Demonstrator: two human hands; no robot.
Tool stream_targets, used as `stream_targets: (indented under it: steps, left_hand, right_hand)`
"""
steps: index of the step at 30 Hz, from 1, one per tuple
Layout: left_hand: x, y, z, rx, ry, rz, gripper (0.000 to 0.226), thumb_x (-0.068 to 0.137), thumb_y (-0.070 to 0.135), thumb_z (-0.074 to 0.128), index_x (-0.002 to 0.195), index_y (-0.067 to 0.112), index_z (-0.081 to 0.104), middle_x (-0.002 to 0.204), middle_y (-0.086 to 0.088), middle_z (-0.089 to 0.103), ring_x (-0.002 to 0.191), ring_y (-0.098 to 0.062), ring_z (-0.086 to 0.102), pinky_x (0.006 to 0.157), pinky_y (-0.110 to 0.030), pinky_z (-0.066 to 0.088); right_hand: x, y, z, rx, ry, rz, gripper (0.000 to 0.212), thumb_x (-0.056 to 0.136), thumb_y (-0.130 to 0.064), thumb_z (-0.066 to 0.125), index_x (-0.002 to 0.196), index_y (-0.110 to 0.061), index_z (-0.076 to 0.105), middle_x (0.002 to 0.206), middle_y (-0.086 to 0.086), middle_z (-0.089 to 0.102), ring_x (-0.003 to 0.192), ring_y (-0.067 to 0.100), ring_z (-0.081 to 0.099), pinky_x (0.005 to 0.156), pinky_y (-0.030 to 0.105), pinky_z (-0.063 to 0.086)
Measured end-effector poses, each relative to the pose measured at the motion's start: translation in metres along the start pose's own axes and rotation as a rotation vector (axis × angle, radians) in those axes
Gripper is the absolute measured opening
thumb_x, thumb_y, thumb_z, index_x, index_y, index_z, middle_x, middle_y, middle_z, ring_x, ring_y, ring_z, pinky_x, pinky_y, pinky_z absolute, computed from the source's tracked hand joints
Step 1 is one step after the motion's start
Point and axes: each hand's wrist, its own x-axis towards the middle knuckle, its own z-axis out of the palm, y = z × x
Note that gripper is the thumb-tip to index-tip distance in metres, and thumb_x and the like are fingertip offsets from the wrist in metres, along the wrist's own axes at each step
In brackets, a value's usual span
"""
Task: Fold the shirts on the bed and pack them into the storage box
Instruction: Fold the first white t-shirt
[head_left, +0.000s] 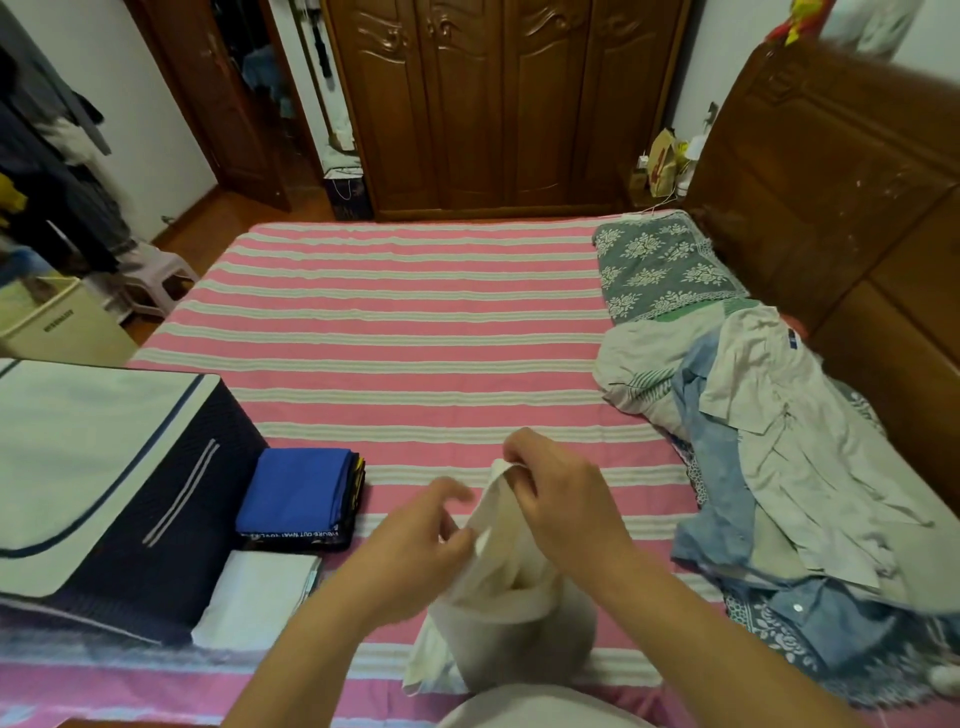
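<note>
I hold a cream-white shirt (511, 613) bunched up over the near edge of the bed. My right hand (561, 493) pinches its top edge, and my left hand (415, 545) grips the cloth just below and to the left. A heap of unfolded shirts (769, 447), white and light blue, lies at the right side of the bed. The dark navy storage box (156, 499) with its pale lid shut stands at the left. Beside it lie a folded blue shirt (298, 491) on a small stack and a folded white shirt (260, 592).
The bed (415, 322) has a pink and white striped sheet. A grey floral pillow (660, 265) lies against the wooden headboard (841, 197). A wooden wardrobe (498, 104) stands beyond the bed, with a plastic stool (156, 280) and a bin at the left.
</note>
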Motion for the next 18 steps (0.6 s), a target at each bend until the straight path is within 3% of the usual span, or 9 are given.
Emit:
stream_targets:
  steps: [2, 4, 7, 10, 14, 18]
  left_hand:
    - [0.002, 0.01, -0.007, -0.067, 0.071, 0.026, 0.037, 0.095, 0.041, 0.065, 0.125, 0.044, 0.044, 0.105, 0.012, 0.058, 0.074, -0.003, 0.059, 0.057, -0.013, 0.042]
    - [0.008, 0.018, -0.009, -0.079, 0.127, 0.099, 0.029, 0.093, 0.037, 0.067, 0.116, 0.037, 0.05, 0.101, 0.01, 0.058, 0.068, -0.002, 0.056, 0.055, -0.017, 0.044]
    - [0.012, 0.022, -0.004, 0.084, 0.266, 0.163, 0.012, 0.091, 0.02, 0.058, 0.094, 0.031, 0.059, 0.083, 0.007, 0.061, 0.064, -0.011, 0.051, 0.062, -0.039, 0.05]
    - [0.009, 0.028, 0.003, 0.198, 0.463, 0.135, 0.017, 0.09, 0.014, 0.055, 0.091, 0.028, 0.065, 0.082, 0.009, 0.065, 0.072, -0.013, 0.052, 0.061, -0.031, 0.041]
    - [0.013, 0.032, -0.002, 0.273, 0.534, 0.06, 0.028, 0.093, 0.014, 0.052, 0.111, 0.022, 0.072, 0.099, 0.0, 0.074, 0.081, -0.016, 0.054, 0.07, -0.03, 0.038]
    - [0.032, 0.018, -0.034, 0.093, 0.554, -0.07, 0.035, 0.094, 0.01, 0.045, 0.116, 0.023, 0.07, 0.11, -0.006, 0.071, 0.09, -0.025, 0.062, 0.07, -0.034, 0.047]
  right_hand:
    - [0.007, -0.009, -0.005, -0.016, -0.015, -0.144, 0.011, 0.094, -0.025, 0.048, 0.09, -0.022, 0.058, 0.076, -0.009, 0.06, 0.062, 0.012, 0.054, 0.055, 0.025, 0.043]
    - [0.013, -0.016, -0.007, -0.029, -0.029, -0.222, 0.008, 0.091, -0.021, 0.054, 0.091, -0.022, 0.062, 0.077, -0.009, 0.064, 0.064, 0.012, 0.057, 0.059, 0.022, 0.042]
    - [0.014, -0.015, -0.006, -0.016, -0.031, -0.256, 0.01, 0.088, -0.021, 0.053, 0.089, -0.024, 0.063, 0.077, -0.01, 0.066, 0.064, 0.009, 0.057, 0.06, 0.016, 0.039]
    - [0.007, -0.01, 0.002, -0.034, 0.023, -0.184, 0.004, 0.086, -0.017, 0.056, 0.086, -0.02, 0.06, 0.075, -0.008, 0.06, 0.06, 0.015, 0.053, 0.051, 0.03, 0.044]
    - [-0.018, 0.021, 0.024, -0.171, -0.067, 0.026, 0.027, 0.076, 0.001, 0.069, 0.087, -0.021, 0.056, 0.083, -0.009, 0.051, 0.057, 0.012, 0.039, 0.051, 0.011, 0.019]
    - [-0.038, 0.073, 0.025, -0.266, -0.136, 0.285, 0.023, 0.084, -0.006, 0.068, 0.097, -0.023, 0.06, 0.089, -0.011, 0.046, 0.064, 0.014, 0.046, 0.051, 0.019, 0.027]
